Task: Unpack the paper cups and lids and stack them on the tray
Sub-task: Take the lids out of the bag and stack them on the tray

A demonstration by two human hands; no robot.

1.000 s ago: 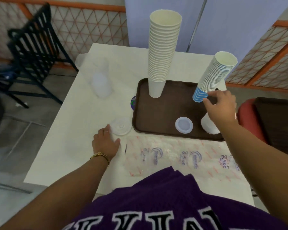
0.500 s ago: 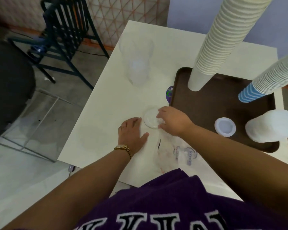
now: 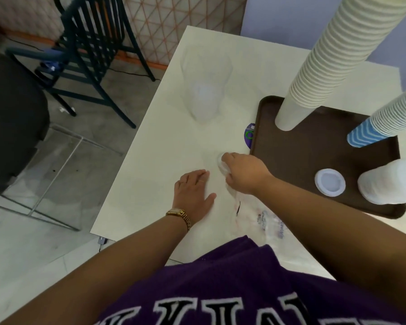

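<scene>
R hand (image 3: 243,174) fingers curled round clear plastic lid (image 3: 221,163) on white desk (image 3: 164,146); L hand (image 3: 193,191) flat, fingers relaxed. Brown tray (image 3: 298,158) w/ two cup stacks, lids.

Matt brown plastic tray (image 3: 291,160), ribbed paper cups (image 3: 326,59), a translucent plastic lid (image 3: 330,185), smooth cream desk (image 3: 174,141), crinkled clear wrapper (image 3: 267,224).

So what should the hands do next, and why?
Probably lift the lid that the right hand pinches and carry it onto the tray, beside the lid on the tray. It lies on the table, off the tray; the left hand rests flat.
</scene>
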